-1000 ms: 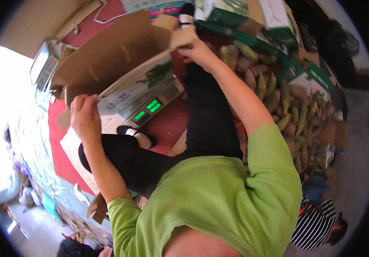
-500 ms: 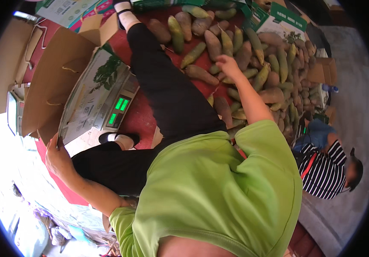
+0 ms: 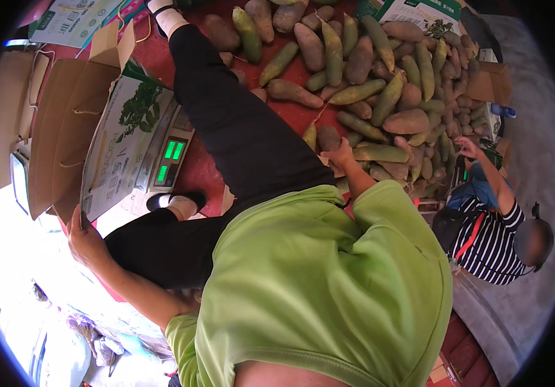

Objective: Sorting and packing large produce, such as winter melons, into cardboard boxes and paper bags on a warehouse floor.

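Note:
My right hand (image 3: 340, 156) has its fingers closed round the lower end of a reddish-brown radish (image 3: 328, 137), beside my thigh at the pile's near edge. Several long green radishes (image 3: 355, 92) and other muddy, reddish-brown ones lie beyond it. On the left, my left hand (image 3: 88, 244) grips the near edge of an open cardboard carton (image 3: 111, 151), which is white outside with a leafy print. The carton is tilted, its brown inside facing left. Beside it stands a scale (image 3: 172, 158) with lit green digits.
Radishes spread over the red floor covering (image 3: 195, 169) toward the right. A co-worker in a striped shirt (image 3: 489, 245) sits beyond the pile, one hand raised. More printed cartons (image 3: 413, 14) stand at the back. My outstretched leg (image 3: 245, 116) lies between carton and pile.
My right hand has come down and back from above the pile to the reddish-brown radish near my thigh. My left hand stays on the carton. The co-worker has raised an arm.

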Motion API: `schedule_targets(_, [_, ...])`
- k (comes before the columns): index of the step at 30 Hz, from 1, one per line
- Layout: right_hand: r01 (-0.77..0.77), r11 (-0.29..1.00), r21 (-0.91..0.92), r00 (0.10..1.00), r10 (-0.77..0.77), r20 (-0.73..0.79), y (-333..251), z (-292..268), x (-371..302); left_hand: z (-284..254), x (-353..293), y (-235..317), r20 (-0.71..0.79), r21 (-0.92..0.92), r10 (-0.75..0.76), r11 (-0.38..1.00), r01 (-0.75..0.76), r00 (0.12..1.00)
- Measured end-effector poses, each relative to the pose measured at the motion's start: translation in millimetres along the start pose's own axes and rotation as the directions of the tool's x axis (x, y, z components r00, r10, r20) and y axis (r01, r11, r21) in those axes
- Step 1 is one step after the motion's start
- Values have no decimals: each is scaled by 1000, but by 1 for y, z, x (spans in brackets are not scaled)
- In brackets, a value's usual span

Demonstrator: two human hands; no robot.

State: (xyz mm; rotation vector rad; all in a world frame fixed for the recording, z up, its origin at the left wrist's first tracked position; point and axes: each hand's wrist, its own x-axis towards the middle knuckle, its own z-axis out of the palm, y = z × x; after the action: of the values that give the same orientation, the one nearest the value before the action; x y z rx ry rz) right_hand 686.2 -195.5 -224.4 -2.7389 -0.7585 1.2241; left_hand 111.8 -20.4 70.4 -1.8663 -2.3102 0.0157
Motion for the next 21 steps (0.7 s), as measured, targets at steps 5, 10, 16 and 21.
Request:
schedule_targets(5, [-63, 997, 39, 992, 67, -108, 0, 4, -6, 3, -1, 5, -27, -21, -9, 1000, 9, 1000])
schedule_targets(10, [-54, 966, 254, 998, 47, 35, -16, -28, 13, -4, -10, 9, -37, 15, -58, 998, 59, 998])
schedule_targets(16, [240, 893, 381, 970, -238, -53, -127, -90, -28, -16, -14, 24, -47, 4, -39, 999, 40, 998])
schedule_targets(21, [606, 727, 323, 786, -609, -106, -235, -123, -50, -22, -20, 28, -45, 12, -68, 998, 68, 997])
